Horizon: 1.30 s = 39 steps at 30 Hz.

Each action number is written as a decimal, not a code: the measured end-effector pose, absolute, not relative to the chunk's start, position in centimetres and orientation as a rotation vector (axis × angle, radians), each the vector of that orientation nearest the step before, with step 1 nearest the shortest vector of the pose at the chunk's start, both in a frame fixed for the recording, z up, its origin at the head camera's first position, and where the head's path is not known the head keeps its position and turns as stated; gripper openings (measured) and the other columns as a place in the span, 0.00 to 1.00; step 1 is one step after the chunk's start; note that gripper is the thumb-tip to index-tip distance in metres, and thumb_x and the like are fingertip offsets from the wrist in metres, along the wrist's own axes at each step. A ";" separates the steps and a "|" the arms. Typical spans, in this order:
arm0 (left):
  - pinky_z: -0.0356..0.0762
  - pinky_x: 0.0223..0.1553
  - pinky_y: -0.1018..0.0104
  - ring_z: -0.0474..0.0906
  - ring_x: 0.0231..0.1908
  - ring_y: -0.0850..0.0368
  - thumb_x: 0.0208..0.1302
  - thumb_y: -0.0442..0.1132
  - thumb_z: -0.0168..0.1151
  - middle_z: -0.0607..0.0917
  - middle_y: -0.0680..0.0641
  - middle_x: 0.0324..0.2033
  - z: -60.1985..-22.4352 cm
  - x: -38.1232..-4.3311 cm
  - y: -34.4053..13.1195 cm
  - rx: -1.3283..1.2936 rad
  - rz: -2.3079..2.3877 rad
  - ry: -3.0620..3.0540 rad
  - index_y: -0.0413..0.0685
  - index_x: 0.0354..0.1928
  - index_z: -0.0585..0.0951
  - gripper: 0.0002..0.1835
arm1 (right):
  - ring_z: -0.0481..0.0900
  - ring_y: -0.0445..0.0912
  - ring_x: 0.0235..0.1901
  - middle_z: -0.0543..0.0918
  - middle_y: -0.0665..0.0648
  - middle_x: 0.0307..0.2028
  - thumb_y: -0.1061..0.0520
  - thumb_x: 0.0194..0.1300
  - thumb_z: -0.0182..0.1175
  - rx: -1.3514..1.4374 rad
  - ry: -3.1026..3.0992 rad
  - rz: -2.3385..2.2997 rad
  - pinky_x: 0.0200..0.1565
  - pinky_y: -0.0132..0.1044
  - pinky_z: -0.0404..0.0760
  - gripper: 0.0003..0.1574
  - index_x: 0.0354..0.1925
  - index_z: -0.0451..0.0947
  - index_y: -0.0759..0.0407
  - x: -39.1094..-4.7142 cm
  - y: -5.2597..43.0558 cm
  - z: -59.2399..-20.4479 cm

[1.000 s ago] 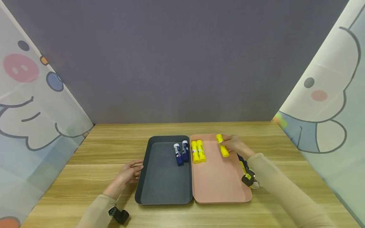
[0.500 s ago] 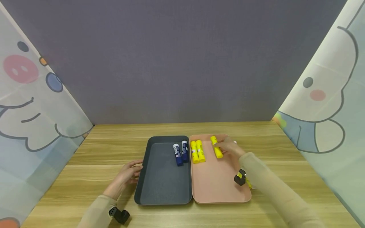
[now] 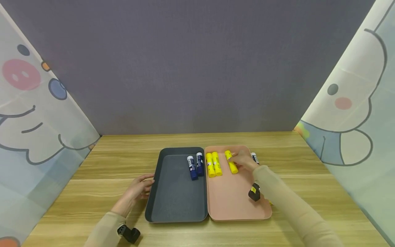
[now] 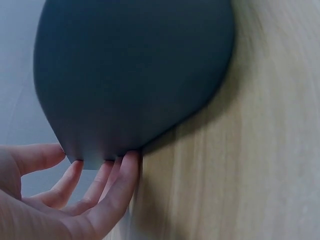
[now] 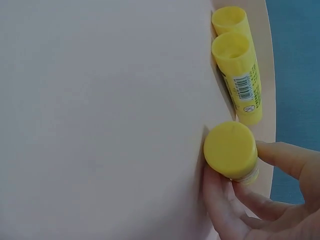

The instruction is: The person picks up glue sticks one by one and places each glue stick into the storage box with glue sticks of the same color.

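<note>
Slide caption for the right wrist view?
Right hand holding a yellow tube, with two more tubes lying in the pink tray.

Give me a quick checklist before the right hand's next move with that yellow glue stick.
1. Right hand grips the held yellow stick: ok, between thumb and fingers.
2. Left hand touches the dark tray: ok, fingertips at its side.
3. Other two yellow sticks lie side by side in the pink tray: ok.
4. All blue sticks inside the dark tray: not ok; two blue sticks are, but a white-capped stick lies outside both trays, partly hidden.
5. Held stick touching the pink tray's bottom: cannot tell.
</note>
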<state>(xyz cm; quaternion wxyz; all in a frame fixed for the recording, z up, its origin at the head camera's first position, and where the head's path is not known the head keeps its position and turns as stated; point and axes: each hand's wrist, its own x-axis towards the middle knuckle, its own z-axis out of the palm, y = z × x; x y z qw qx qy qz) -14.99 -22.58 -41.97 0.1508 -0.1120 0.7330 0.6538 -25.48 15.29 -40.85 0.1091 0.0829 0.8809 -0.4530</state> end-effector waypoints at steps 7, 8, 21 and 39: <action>0.74 0.31 0.62 0.78 0.25 0.61 0.62 0.38 0.51 0.82 0.52 0.24 -42.0 -15.2 -22.7 -0.315 1.846 2.119 0.34 0.60 0.61 0.26 | 0.70 0.41 0.17 0.72 0.51 0.17 0.58 0.50 0.64 0.271 2.584 -1.261 0.23 0.36 0.76 0.14 0.34 0.77 0.68 -25.5 15.1 -40.8; 0.74 0.31 0.62 0.78 0.26 0.61 0.62 0.38 0.51 0.82 0.51 0.24 -42.0 -15.2 -22.6 -0.324 1.845 2.123 0.34 0.60 0.61 0.26 | 0.71 0.41 0.17 0.72 0.51 0.18 0.58 0.50 0.64 0.273 2.591 -1.262 0.23 0.36 0.77 0.15 0.35 0.76 0.68 -25.5 15.1 -40.8; 0.75 0.31 0.60 0.79 0.28 0.56 0.63 0.36 0.50 0.83 0.47 0.29 -41.9 -14.9 -22.5 -0.323 1.870 2.115 0.33 0.61 0.60 0.25 | 0.75 0.44 0.19 0.79 0.62 0.33 0.62 0.51 0.62 0.265 2.597 -1.376 0.24 0.40 0.78 0.20 0.43 0.74 0.70 -25.1 14.9 -40.5; 0.75 0.32 0.59 0.80 0.29 0.56 0.62 0.35 0.51 0.83 0.45 0.33 -41.9 -14.9 -22.6 -0.313 1.878 2.115 0.33 0.61 0.60 0.26 | 0.78 0.53 0.25 0.76 0.70 0.42 0.65 0.58 0.52 0.011 2.601 -1.317 0.30 0.44 0.79 0.24 0.53 0.65 0.75 -24.0 16.7 -38.4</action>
